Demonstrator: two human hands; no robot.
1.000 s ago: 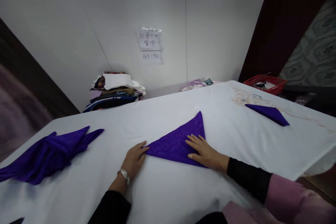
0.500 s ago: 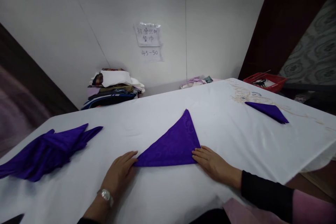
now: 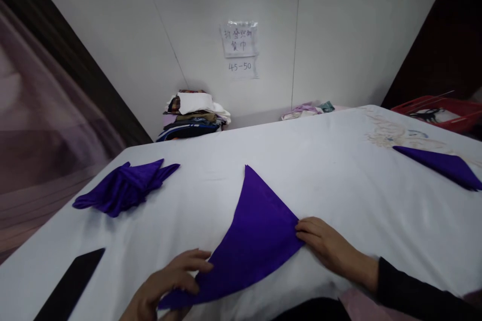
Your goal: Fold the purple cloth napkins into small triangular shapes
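Note:
A purple cloth napkin, folded into a triangle, lies before me on the white tablecloth. My left hand grips its near left corner, with fingers on top and the thumb partly hidden under the cloth. At the right corner, my right hand pinches the edge between fingers and thumb. The napkin's near edge bows in a curve and its peak points away from me.
Crumpled purple napkins lie at the left, a folded purple napkin at the right. A black flat piece sits near left. Stacked cloths stand by the wall, and a red basket at the far right.
My left hand has gone from lying at the napkin's left tip to gripping that corner and drawing it towards me. The napkin has turned and its peak swung left. The view has shifted left.

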